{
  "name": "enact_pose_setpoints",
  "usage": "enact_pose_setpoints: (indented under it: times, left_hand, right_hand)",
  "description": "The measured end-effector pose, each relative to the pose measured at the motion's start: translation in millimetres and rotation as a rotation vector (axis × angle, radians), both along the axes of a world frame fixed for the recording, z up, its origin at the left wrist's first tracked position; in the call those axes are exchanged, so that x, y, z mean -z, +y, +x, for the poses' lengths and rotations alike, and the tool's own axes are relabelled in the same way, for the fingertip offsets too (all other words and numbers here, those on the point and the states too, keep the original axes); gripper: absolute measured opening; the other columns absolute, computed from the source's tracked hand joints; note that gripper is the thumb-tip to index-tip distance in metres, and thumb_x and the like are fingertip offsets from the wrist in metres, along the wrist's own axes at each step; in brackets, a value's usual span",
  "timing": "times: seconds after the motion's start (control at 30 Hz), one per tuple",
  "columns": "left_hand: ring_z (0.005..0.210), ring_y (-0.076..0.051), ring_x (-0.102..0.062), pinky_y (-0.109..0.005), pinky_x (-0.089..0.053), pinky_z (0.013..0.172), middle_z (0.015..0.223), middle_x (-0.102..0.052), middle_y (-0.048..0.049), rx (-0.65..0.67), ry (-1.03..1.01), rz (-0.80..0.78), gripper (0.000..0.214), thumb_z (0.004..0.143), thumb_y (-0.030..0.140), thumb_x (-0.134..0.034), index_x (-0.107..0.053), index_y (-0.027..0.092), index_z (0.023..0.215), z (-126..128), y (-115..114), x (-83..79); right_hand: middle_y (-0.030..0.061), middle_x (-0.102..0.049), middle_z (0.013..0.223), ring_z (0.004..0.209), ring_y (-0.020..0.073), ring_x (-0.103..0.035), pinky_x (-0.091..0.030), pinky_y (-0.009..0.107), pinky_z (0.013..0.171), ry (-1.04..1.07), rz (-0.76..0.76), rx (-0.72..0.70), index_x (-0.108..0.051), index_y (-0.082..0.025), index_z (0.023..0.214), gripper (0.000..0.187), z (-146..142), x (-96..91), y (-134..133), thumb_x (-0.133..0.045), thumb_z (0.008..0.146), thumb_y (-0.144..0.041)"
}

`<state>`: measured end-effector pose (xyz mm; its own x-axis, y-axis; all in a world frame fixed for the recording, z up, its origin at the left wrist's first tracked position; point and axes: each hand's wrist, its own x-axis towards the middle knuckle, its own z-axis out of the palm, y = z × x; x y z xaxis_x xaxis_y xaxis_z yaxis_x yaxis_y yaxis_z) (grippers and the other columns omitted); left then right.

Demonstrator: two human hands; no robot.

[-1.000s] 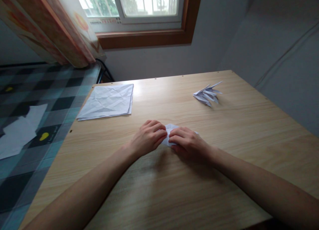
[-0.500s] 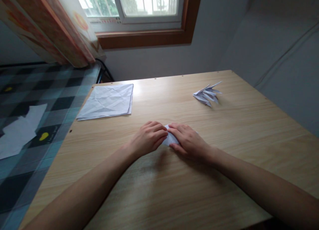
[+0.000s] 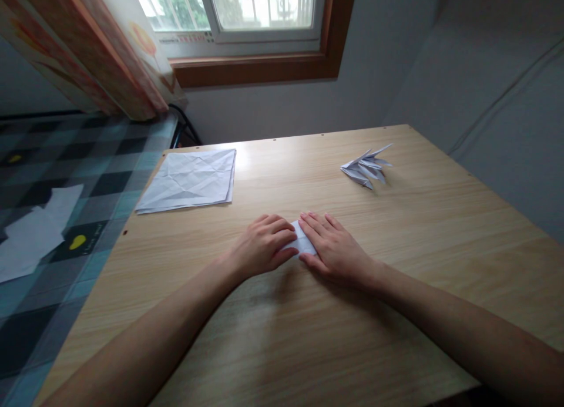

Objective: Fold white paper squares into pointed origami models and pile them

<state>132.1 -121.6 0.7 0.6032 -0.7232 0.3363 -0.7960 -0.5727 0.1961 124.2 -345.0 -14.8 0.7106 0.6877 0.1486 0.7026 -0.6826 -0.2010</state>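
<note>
Between my hands a small piece of folded white paper (image 3: 304,242) lies on the wooden table (image 3: 282,178). My left hand (image 3: 267,242) has its curved fingers and thumb round the paper's left end, hiding that part. Flat across the right side of the paper rests my right hand (image 3: 332,242), its fingers stretched out and its thumb along the near edge. Only the middle of the paper shows.
Creased white paper sheets (image 3: 189,181) are stacked at the table's far left. Several spiky folded paper shapes (image 3: 365,167) lie together at the far right. Loose white paper (image 3: 39,231) is on the checkered cloth (image 3: 110,181) beside the table.
My right hand's fingers have straightened and flattened on the paper, and more of its middle shows. My left thumb has parted slightly from the fingers; that hand stays in place.
</note>
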Motion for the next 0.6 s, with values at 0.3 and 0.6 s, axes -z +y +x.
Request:
enact_pose_setpoints:
  times: [0.3,0.6]
  left_hand:
    - [0.097,-0.02,-0.064,-0.034,-0.047,0.086,0.103,-0.071,-0.0066,-0.006,-0.012,0.005,0.023,0.095,0.038,-0.056,-0.068,0.019,0.097,0.9,1.1,2.3]
    - [0.097,-0.021,-0.063,-0.035,-0.046,0.087,0.103,-0.071,-0.0067,-0.007,0.01,0.02,0.024,0.096,0.038,-0.053,-0.067,0.019,0.098,-0.3,0.6,-1.0]
  right_hand:
    - [0.0211,-0.042,0.152,0.142,0.0333,-0.037,-0.029,0.052,0.118,-0.004,0.029,0.009,-0.044,-0.003,0.144,0.062,0.1,0.6,-0.5,-0.049,0.095,-0.04]
    - [0.0217,-0.043,0.151,0.141,0.0345,-0.038,-0.029,0.052,0.117,0.002,0.043,-0.013,-0.044,-0.002,0.144,0.066,0.7,-1.0,-2.3,-0.052,0.092,-0.042]
